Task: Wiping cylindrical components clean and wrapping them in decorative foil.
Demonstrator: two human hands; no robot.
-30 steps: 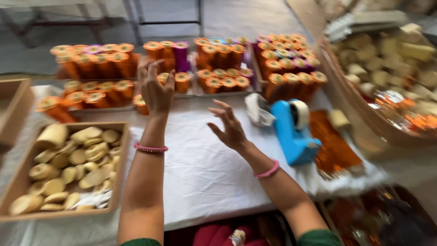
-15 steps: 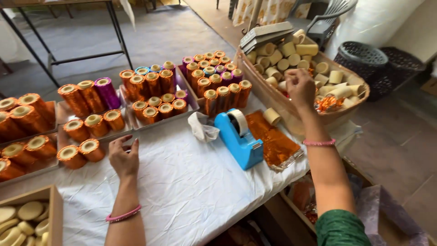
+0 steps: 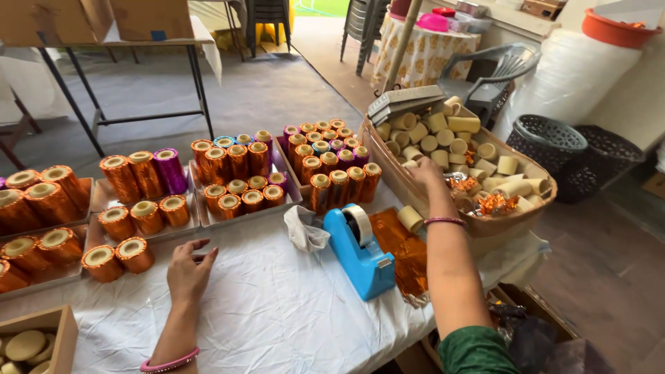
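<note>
R hand [image 3: 428, 174] reaches far right into the big cardboard box [image 3: 415, 190], fingers curled down among the plain rolls [image 3: 450, 138]; whether it's closed on one I can't tell, fingertips hidden behind the hand. Pink bangle on that wrist, green sleeve at the elbow. Rolls are short cream-coloured cylinders w/ hollow cores, unwrapped, piled loose, some upright, some on their sides; a few scraps of crumpled orange foil [image 3: 488, 202] lie among them near the hand. One more plain roll [image 3: 410, 218] lies on the table just outside the box, beside the wrist.

L hand [image 3: 188, 271] lies flat on the white table cloth [image 3: 277, 312], palm down, fingers loosely spread, holding nothing; hands well apart. Pink bangle on that wrist too. Just left of it sit two foil-wrapped rolls [image 3: 118, 257], shiny copper-orange w/ cream tops.

Between the hands: blue tape dispenser [image 3: 360, 253] in the middle, a crumpled white rag [image 3: 305, 234] touching its left side, a stack of orange foil sheets [image 3: 402, 253] to its right.

Further back, trays [image 3: 201, 221] of wrapped rolls in rows, mostly orange, a few purple, green and blue ones. Near left corner a small box of flat cream discs [image 3: 28, 343]. Far right, beyond the box, two dark mesh baskets [image 3: 554, 145] on the floor and a grey plastic chair [image 3: 499, 69]
</note>
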